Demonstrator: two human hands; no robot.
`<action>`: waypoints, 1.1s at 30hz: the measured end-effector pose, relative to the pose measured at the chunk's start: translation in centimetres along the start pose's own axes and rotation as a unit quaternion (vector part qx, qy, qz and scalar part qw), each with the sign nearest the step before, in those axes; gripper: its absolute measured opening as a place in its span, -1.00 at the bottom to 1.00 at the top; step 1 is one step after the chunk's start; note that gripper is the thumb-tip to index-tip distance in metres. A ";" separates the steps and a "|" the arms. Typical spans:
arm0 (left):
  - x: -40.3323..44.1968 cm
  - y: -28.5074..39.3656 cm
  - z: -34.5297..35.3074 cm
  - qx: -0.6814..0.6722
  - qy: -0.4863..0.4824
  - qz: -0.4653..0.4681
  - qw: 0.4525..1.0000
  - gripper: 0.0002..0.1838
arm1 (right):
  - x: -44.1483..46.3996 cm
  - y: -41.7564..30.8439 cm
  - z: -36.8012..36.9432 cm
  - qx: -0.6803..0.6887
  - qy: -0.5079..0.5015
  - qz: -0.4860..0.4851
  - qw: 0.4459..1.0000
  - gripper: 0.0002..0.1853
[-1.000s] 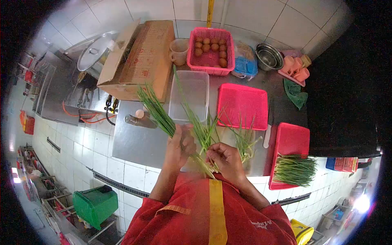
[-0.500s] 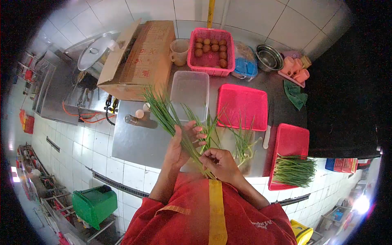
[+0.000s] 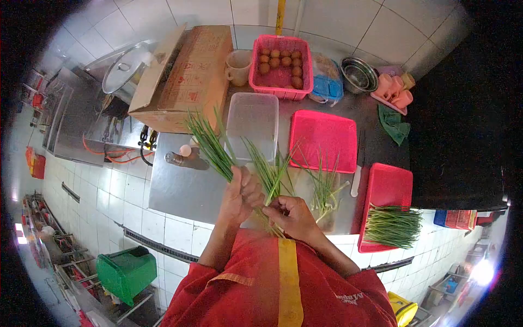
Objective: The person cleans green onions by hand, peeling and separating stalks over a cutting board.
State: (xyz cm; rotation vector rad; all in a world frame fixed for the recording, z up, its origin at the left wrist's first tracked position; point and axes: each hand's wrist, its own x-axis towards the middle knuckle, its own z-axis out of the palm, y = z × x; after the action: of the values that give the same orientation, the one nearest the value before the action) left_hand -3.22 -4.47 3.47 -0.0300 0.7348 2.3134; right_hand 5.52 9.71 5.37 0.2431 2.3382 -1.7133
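Observation:
My left hand (image 3: 243,194) is wrapped round a bunch of long green spring onions (image 3: 212,149), whose leaf tips point up and left toward the cardboard box. Close beside it, my right hand (image 3: 291,215) pinches at the lower stems of the bunch; its fingertips partly hide what they grip. Loose spring onions (image 3: 271,174) lie just beyond my hands, and another small pile (image 3: 325,192) with pale ends rests to the right on a light cutting board (image 3: 303,185). A knife with a white handle (image 3: 356,182) lies right of the board.
A clear plastic tub (image 3: 252,111) and a pink tray (image 3: 324,126) stand behind the board. At right, a red tray (image 3: 390,182) holds many cut green stalks (image 3: 393,226). Farther back are a cardboard box (image 3: 197,76), a pink basket (image 3: 281,94) of brown eggs and a metal bowl (image 3: 359,76).
My left fingers have gone from spread to closed round the spring onions. My right hand stays by the lower stems, with only a slight shift.

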 end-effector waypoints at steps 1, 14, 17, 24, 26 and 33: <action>-0.1 0.1 0.1 -0.008 0.039 -0.008 0.999 -0.49 | 0.0 -0.4 -0.2 0.003 -0.015 0.021 1.000 -0.73; -0.4 1.6 -1.4 -0.031 0.090 0.103 0.990 -0.51 | -0.5 3.9 -0.8 0.105 -0.110 -0.008 0.988 -0.80; -0.5 2.0 -1.3 -0.021 0.096 0.105 0.990 -0.50 | -0.6 4.6 -1.5 0.024 -0.126 0.007 0.992 -0.81; -0.9 4.2 -2.8 0.004 0.104 0.182 0.978 -0.52 | 1.5 12.3 -1.4 -0.138 0.040 0.074 0.987 -0.75; -0.9 4.0 -3.2 0.012 0.083 0.189 0.978 -0.52 | 2.7 13.6 0.0 -0.159 0.059 0.099 0.981 -0.71; -0.8 3.0 -2.3 0.045 0.095 0.170 0.980 -0.54 | 4.7 15.4 3.8 0.007 0.002 0.084 0.996 -0.73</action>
State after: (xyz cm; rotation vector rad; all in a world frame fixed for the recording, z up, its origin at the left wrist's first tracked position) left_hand -4.88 -7.95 3.25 -0.0914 1.0070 2.6241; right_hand 5.48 10.71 -11.18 0.4316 2.2389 -1.6505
